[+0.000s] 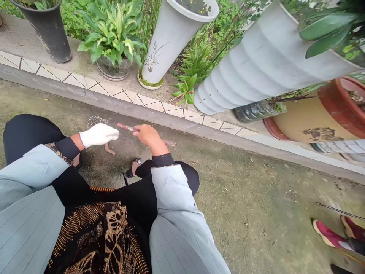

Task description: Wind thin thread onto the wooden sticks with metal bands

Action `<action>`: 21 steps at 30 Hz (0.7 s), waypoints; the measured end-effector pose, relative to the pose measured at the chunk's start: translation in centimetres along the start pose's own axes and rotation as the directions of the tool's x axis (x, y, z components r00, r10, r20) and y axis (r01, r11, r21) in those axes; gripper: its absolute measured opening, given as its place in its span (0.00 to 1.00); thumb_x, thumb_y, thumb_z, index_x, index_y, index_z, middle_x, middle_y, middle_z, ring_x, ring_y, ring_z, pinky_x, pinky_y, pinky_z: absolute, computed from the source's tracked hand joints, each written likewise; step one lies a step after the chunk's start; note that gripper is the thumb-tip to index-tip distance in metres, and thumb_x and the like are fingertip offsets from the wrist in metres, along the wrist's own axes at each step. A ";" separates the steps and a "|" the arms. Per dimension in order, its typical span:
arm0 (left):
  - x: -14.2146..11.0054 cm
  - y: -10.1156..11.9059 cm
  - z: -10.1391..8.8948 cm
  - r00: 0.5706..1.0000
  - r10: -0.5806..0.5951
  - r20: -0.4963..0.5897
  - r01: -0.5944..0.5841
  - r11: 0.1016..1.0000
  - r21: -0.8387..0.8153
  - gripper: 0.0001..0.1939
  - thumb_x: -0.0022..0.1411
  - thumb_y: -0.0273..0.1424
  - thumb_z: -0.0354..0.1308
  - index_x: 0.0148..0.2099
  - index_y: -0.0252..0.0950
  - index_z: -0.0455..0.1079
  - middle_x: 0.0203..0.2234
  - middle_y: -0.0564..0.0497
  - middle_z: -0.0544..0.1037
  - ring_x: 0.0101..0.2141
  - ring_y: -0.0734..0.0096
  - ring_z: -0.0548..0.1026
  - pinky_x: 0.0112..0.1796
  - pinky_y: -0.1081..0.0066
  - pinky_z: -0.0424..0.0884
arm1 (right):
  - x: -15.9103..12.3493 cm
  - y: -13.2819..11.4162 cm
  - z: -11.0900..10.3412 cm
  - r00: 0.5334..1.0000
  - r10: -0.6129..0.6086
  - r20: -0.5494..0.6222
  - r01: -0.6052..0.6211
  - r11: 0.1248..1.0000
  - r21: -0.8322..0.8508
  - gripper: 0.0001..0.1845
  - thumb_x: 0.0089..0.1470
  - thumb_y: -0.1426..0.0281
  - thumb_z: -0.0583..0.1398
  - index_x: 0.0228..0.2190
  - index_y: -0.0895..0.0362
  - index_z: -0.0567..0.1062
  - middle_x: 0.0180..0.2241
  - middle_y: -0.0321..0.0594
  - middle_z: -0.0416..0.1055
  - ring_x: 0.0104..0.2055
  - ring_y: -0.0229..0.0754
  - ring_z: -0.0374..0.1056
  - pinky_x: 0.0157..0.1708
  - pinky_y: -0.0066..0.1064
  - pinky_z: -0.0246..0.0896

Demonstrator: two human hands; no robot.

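Observation:
My right hand [146, 135] is closed round a reddish-brown stick [122, 126], whose end sticks out to the left. Silvery wire [130, 129] is wound round the stick just beyond my fingers. My left hand [101, 135], in a white knitted glove, is pinched shut close to the stick's tip. A thin strand of wire seems to run from its fingers toward the stick. Loose loops of a wire coil [97, 120] show behind the glove. Below the glove a brown strip or stick piece [109, 149] shows in part, the rest hidden.
Ahead runs a low tiled ledge [114, 90] with a black pot [47, 30], a leafy potted plant [114, 42], a tall white planter [168, 42], a ribbed grey planter [251, 61] and a tan-and-red pot [313, 114]. Another person's red shoes [326, 232] are at right.

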State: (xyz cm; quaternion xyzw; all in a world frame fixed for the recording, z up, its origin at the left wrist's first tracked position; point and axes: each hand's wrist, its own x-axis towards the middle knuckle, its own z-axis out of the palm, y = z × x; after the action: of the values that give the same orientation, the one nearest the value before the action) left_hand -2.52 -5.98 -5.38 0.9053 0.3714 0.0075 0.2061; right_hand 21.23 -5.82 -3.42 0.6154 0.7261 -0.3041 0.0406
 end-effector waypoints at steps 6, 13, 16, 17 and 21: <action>-0.2 -0.6 -0.5 0.998 -0.047 0.043 0.060 0.924 -0.378 0.18 0.62 0.41 0.50 0.35 0.33 0.75 0.29 0.49 0.79 0.29 0.70 0.73 0.32 0.74 0.65 | -1.3 -0.4 -1.1 0.684 -0.484 0.546 0.275 0.864 0.422 0.14 0.51 0.69 0.61 0.41 0.57 0.80 0.24 0.32 0.67 0.25 0.32 0.58 0.27 0.25 0.51; 0.0 0.1 1.1 0.996 0.003 0.086 0.079 0.368 -0.927 0.20 0.64 0.43 0.55 0.38 0.29 0.73 0.23 0.49 0.74 0.25 0.74 0.71 0.29 0.74 0.68 | -0.1 0.3 -0.1 0.948 -0.248 -0.199 0.279 0.347 0.895 0.21 0.49 0.58 0.64 0.40 0.60 0.74 0.23 0.30 0.62 0.22 0.29 0.54 0.22 0.23 0.50; 0.0 0.7 1.7 0.990 0.000 0.144 0.139 0.251 -0.958 0.20 0.64 0.45 0.55 0.36 0.30 0.72 0.17 0.53 0.68 0.20 0.76 0.67 0.25 0.75 0.66 | 0.9 0.8 0.3 0.967 -0.063 -0.246 0.251 0.388 0.887 0.19 0.49 0.57 0.64 0.36 0.59 0.73 0.22 0.30 0.62 0.21 0.29 0.54 0.21 0.23 0.50; -0.1 0.9 1.9 0.988 -0.018 0.154 0.154 0.229 -0.961 0.21 0.64 0.46 0.54 0.36 0.31 0.72 0.15 0.55 0.64 0.18 0.77 0.65 0.23 0.75 0.64 | 1.1 1.0 0.3 0.967 -0.008 -0.256 0.234 0.427 0.873 0.18 0.50 0.58 0.63 0.36 0.59 0.73 0.22 0.30 0.62 0.21 0.29 0.54 0.21 0.23 0.51; -0.3 1.9 1.9 0.992 -0.069 0.108 0.127 0.412 -0.902 0.23 0.66 0.47 0.49 0.38 0.31 0.72 0.14 0.56 0.64 0.17 0.77 0.62 0.22 0.75 0.63 | 1.2 1.9 -0.3 0.945 0.135 -0.297 0.095 0.756 0.647 0.17 0.60 0.62 0.54 0.45 0.58 0.73 0.26 0.35 0.68 0.25 0.34 0.61 0.26 0.26 0.57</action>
State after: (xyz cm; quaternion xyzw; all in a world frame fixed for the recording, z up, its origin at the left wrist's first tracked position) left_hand -1.15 -8.12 -6.40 0.6276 0.3551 0.1702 0.6716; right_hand 22.77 -4.49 -4.41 0.6399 0.5636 -0.4320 -0.2938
